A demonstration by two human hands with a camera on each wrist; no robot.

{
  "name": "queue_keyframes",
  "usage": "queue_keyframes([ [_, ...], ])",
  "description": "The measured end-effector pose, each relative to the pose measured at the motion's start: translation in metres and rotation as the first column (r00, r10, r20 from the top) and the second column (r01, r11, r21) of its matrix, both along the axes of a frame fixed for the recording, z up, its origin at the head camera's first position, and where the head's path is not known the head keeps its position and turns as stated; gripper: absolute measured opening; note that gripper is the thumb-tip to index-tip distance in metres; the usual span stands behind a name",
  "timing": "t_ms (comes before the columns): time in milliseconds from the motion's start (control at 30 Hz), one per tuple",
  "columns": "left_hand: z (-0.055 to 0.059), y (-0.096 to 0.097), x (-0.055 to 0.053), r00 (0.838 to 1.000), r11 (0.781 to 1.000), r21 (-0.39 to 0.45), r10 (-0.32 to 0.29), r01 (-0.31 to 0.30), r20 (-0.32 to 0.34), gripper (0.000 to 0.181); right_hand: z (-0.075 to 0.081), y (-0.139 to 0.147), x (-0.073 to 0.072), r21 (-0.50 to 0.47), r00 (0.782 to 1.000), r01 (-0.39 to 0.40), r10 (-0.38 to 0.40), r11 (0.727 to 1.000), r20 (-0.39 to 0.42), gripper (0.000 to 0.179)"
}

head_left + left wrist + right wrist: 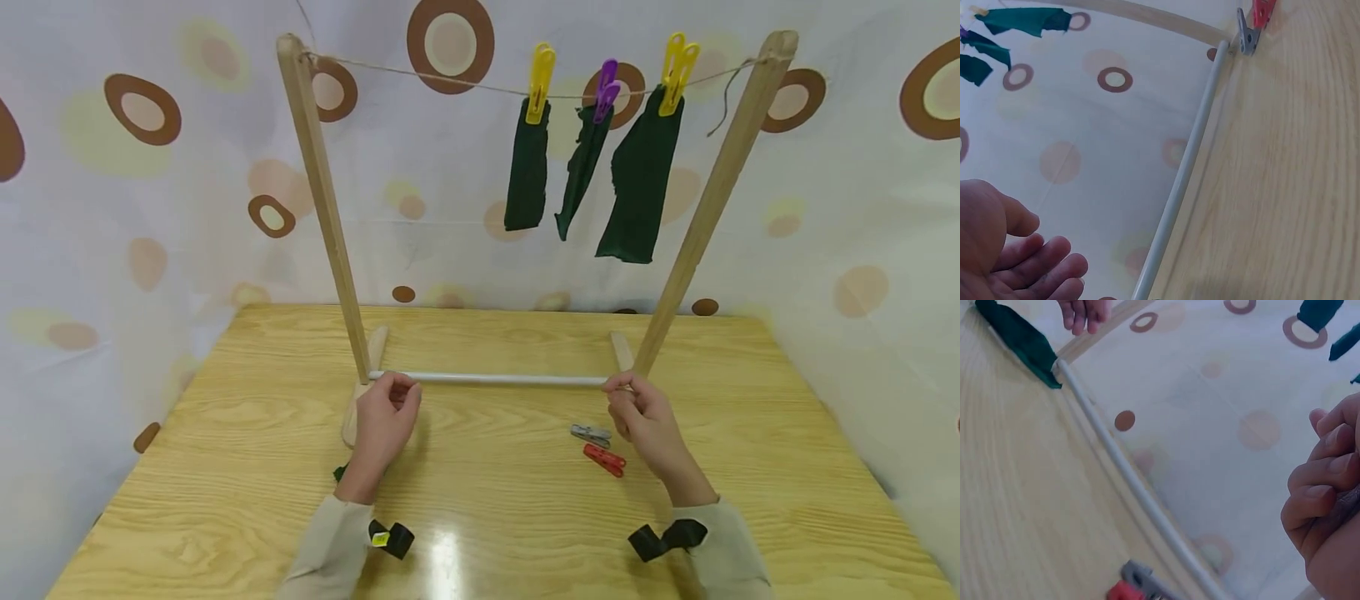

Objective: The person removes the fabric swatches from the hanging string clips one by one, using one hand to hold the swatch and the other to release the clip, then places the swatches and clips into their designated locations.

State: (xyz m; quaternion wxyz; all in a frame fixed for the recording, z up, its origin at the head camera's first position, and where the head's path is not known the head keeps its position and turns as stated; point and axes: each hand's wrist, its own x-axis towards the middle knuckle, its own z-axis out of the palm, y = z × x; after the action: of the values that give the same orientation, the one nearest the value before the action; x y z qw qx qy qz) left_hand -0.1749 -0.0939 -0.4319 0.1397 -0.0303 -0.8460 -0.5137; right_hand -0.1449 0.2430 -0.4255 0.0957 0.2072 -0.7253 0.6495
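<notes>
My left hand [386, 417] hovers by the left end of the white rod [495, 379]. In the left wrist view its fingers [1044, 269] bend loosely, with nothing between them and the thumb. Near the rod's right end is my right hand [641, 421], its fingers [1319, 465] loosely curled and no object visible in them. Three dark green cloth pieces [641, 183] hang from the string [442, 81], under yellow clothespins [540, 83] and a purple clothespin [606, 92]. Another green cloth [1019, 340] lies on the table, mostly hidden by my left arm in the head view.
A grey clothespin [591, 434] and a red clothespin [604, 460] lie left of my right hand. Wooden posts, left [322, 200] and right [712, 200], hold the string above the wooden table [495, 517]. Behind hangs a patterned curtain [435, 167].
</notes>
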Motion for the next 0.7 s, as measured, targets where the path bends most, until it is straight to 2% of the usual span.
queue_keyframes([
  [100, 0.003, 0.006, -0.004, 1.0, 0.999, 0.023, -0.024, 0.024, -0.004, 0.009, 0.011, -0.005, -0.007, 0.008, 0.999, -0.023, 0.024, 1.0, -0.037, 0.027],
  [233, 0.01, 0.008, -0.009, 0.996, 0.995, 0.048, -0.087, 0.087, -0.001, 0.011, 0.026, -0.011, -0.012, 0.01, 0.997, -0.032, 0.033, 0.999, -0.064, 0.028],
  [333, 0.019, 0.006, -0.015, 0.993, 0.99, 0.076, -0.12, 0.121, -0.013, 0.011, 0.037, -0.016, -0.016, 0.013, 0.997, -0.025, 0.025, 1.0, -0.071, 0.026],
  [500, 0.038, 0.003, -0.026, 0.991, 0.986, 0.097, -0.135, 0.136, -0.022, 0.012, 0.052, -0.022, -0.022, 0.002, 0.993, -0.058, 0.058, 0.998, -0.104, 0.027],
  [700, 0.057, 0.007, -0.035, 0.978, 0.966, 0.185, -0.196, 0.179, 0.076, 0.017, 0.075, -0.019, -0.03, -0.103, 0.982, -0.071, 0.052, 0.992, -0.179, 0.029],
])
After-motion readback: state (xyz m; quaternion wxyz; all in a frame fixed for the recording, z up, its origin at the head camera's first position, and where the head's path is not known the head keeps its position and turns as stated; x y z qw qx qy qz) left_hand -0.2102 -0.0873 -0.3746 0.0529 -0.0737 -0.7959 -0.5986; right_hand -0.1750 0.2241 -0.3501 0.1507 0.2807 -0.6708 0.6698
